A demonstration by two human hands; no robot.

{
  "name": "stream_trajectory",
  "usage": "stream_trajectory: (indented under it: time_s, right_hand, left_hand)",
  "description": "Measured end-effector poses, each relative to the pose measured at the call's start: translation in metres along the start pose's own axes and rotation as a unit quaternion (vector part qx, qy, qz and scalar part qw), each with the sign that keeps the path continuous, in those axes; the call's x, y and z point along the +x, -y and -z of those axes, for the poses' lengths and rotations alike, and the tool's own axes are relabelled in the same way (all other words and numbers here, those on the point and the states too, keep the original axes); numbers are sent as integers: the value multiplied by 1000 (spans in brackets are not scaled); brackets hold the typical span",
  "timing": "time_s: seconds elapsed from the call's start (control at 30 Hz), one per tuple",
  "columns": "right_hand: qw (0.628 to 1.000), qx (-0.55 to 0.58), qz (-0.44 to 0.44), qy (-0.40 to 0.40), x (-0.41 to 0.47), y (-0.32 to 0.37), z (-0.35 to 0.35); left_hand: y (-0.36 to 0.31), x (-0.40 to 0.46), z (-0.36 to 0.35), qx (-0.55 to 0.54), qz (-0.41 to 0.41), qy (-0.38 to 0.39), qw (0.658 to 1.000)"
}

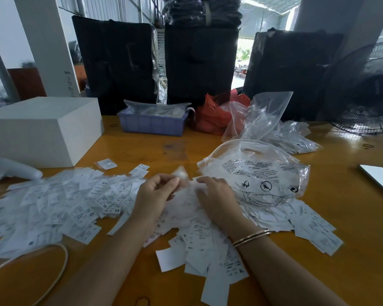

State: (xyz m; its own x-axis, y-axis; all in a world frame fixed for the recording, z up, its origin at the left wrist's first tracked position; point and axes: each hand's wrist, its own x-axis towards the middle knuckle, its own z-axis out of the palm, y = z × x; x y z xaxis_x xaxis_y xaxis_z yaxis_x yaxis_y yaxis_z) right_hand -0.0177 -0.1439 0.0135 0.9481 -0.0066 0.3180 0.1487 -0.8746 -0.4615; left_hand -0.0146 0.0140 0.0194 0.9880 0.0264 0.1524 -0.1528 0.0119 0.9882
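Observation:
Several white printed size labels (80,204) lie scattered in a wide heap across the orange table (352,217). My left hand (157,191) is over the middle of the heap and pinches a small blurred white label (181,173) between thumb and fingers. My right hand (215,195) rests palm down on the labels just to the right, fingers spread and fairly straight, beside a large clear printed plastic bag (259,173). A bangle (251,237) sits on the right wrist.
A white box (42,129) and a white controller (11,171) are at the left. At the back stand a blue tray (153,124), a red bag (215,118), clear bags, black bundles (199,62). A fan (367,91) and phone (378,180) sit right; a cable (60,268) lies front left.

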Motion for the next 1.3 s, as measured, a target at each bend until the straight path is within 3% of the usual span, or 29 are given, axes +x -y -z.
stream_trajectory:
  time_s: [0.07, 0.17, 0.33, 0.6, 0.8, 0.93, 1.03, 1.17, 1.3]
  right_hand:
    - [995, -93, 9, 26, -1, 2, -6]
    - [983, -179, 38, -14, -2, 7, -10]
    - [982, -175, 57, -41, -4, 2, -7]
    - [989, -62, 86, -102, -11, 4, -4]
    - [988, 101, 27, -110, -16, 1, 2]
    - [955, 254, -91, -120, -17, 1, 10]
    - [902, 410, -100, -88, -22, 7, 13]
    - [923, 375, -52, -66, -25, 12, 11]
    - [932, 359, -59, -2, -26, 14, 7]
  left_hand:
    - [0, -1, -1, 4, -3, 8, 1000]
    - [1, -1, -1, 18, -7, 1, 1000]
    - [0, -3, -1, 45, -33, 8, 998]
    - [-5, -6, -2, 89, -51, 6, 995]
    - [-5, -6, -1, 39, -22, 3, 999]
    - [-8, -3, 0, -84, 46, 12, 995]
    - [-10, -2, 2, -185, 76, 27, 979]
    - [-11, -1, 3, -274, 82, 50, 957]
    - [-8, 0, 2, -273, 92, 11, 957]
